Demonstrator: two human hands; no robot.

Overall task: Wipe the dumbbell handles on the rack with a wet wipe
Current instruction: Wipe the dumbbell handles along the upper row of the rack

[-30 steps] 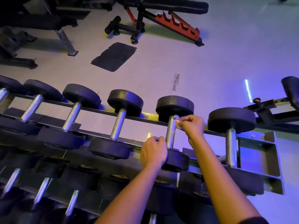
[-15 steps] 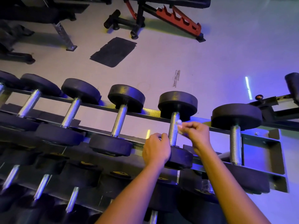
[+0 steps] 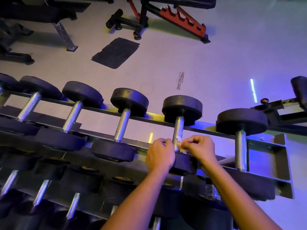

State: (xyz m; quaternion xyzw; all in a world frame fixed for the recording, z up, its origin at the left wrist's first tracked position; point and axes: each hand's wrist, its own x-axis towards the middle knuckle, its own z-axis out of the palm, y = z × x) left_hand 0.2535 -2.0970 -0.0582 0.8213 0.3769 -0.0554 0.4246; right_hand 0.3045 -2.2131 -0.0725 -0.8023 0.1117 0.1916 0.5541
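Target dumbbell handle (image 3: 179,128): knurled silver steel, on the second dumbbell from the right on the rack's (image 3: 280,163) top tier, running between a far black round head (image 3: 182,106) and a near one (image 3: 184,163). A white wet wipe (image 3: 180,141), crumpled, sits on the lower part of the handle, right side.

Right hand (image 3: 200,149): fingers curled, pinching the wipe against the handle. Left hand (image 3: 160,155): fingers curled tight at the handle's left side, low end, over the near head; can't tell if it grips the handle or a wipe end.

Both forearms come in from the bottom and cover part of the lower tier. Neighbour dumbbells sit just beside on the right (image 3: 241,150) and left (image 3: 123,125), bare handles, more along the row to the left. The lower tier (image 3: 41,191) has more dumbbells, dark.

Beyond the rack there is pale floor (image 3: 216,63), a black mat (image 3: 116,53), and a bench with a red bracket (image 3: 182,19). Blue-purple light at right.
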